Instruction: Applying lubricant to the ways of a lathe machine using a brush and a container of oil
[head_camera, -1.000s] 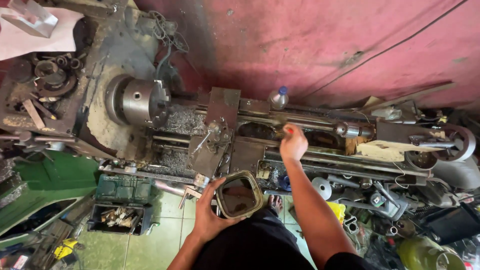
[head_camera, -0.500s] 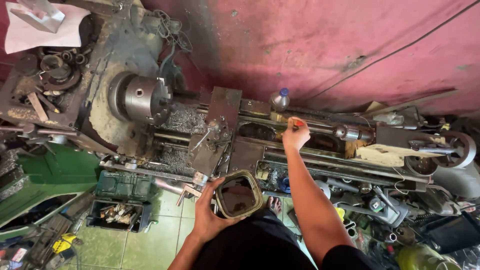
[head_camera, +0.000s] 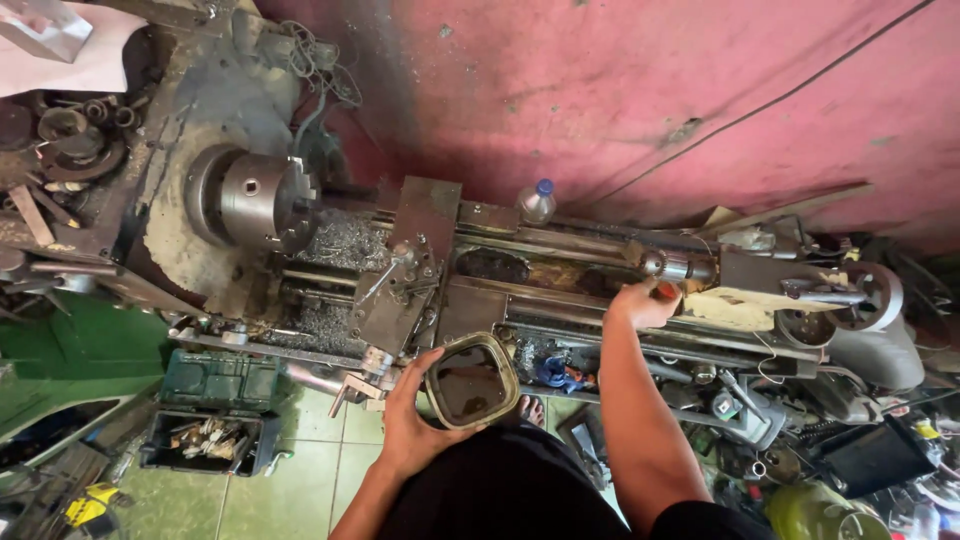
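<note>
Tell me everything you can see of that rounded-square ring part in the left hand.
The ring part is a rounded-square frame, open through the middle, of dull brownish-grey metal that looks worn and grimy, with a raised rim round the opening. The left hand holds it by its left edge, fingers curled over the rim, tilted up toward the camera. It hangs in front of the person's body, just short of the lathe bed, touching nothing but that hand. Its underside is hidden.

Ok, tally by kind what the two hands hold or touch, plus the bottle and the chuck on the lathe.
Rounded-square metal frame, in the left hand: 1
Red-tipped tool, under the right hand: 1
Clear plastic bottle with blue cap: 1
Lathe chuck: 1
Total: 4
</note>
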